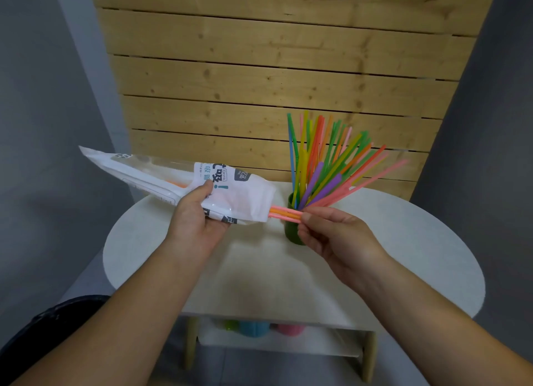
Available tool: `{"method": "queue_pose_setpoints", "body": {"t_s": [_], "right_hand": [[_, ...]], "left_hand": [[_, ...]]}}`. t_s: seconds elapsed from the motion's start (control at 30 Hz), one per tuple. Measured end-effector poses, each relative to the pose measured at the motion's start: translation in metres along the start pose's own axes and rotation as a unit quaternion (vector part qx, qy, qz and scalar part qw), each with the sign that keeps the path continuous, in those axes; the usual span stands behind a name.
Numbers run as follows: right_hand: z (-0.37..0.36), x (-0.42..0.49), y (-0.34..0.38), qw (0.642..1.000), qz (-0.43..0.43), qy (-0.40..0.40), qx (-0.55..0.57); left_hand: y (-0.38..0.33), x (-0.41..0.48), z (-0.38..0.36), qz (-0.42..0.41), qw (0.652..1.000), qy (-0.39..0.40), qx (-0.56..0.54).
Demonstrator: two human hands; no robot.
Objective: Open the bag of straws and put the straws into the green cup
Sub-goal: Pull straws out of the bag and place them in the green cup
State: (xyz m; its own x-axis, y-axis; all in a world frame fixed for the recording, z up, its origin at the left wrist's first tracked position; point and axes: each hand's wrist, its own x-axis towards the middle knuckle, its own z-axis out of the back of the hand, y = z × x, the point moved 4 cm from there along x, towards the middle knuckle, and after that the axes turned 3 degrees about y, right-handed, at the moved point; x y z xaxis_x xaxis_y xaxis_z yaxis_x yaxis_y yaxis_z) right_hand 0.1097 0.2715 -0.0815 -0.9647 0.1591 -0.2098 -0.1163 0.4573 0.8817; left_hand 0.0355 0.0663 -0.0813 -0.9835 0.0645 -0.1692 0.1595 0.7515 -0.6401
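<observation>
Pale wooden slats [274,68] stand behind a white oval bench [403,241], with grey walls on either side. On the bench, toward its far edge, stands the green cup [291,235], partly hidden by the right hand; a spray of coloured straws [326,160] fans up and to the right out of it. The left hand [196,218] holds the white printed bag [178,178] above the bench, thumb on top and fingers curled underneath, the bag lying nearly level with its open mouth facing the cup. A few orange and pink straws [284,213] poke out of that mouth, and the right hand [334,232] pinches their ends between thumb and fingertips, just in front of the cup. Below the bench top, a lower shelf [288,345] carries what look like green, blue and pink cups [253,328], though they are blurred.
</observation>
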Motion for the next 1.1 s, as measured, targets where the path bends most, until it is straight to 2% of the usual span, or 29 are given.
{"method": "queue_pose_setpoints", "body": {"t_s": [0.23, 0.4, 0.5, 0.67, 0.8, 1.0, 1.1], "right_hand": [[0.008, -0.009, 0.004, 0.998, -0.001, 0.020, 0.062], [0.000, -0.016, -0.018, 0.999, -0.012, 0.044, -0.004], [-0.013, -0.018, -0.025, 0.997, 0.014, 0.052, -0.052], [-0.033, -0.014, -0.018, 0.995, 0.101, 0.016, -0.014], [-0.035, -0.010, -0.011, 0.993, 0.111, -0.029, 0.039], [-0.020, -0.010, 0.004, 0.984, 0.158, -0.071, -0.029], [-0.006, -0.012, 0.019, 0.981, 0.181, -0.071, -0.020]], "left_hand": [[0.002, 0.001, 0.003, 0.018, 1.000, -0.023, -0.010], [0.001, 0.001, 0.001, 0.026, 0.999, -0.015, -0.033], [0.005, 0.001, 0.002, 0.030, 0.999, -0.013, -0.036], [0.012, 0.000, 0.000, 0.038, 0.999, -0.006, -0.030], [0.014, 0.001, 0.002, 0.034, 0.999, -0.002, -0.030], [0.016, 0.003, 0.004, 0.027, 0.999, -0.007, -0.033], [0.012, 0.006, 0.007, 0.027, 0.999, -0.024, -0.041]]}}
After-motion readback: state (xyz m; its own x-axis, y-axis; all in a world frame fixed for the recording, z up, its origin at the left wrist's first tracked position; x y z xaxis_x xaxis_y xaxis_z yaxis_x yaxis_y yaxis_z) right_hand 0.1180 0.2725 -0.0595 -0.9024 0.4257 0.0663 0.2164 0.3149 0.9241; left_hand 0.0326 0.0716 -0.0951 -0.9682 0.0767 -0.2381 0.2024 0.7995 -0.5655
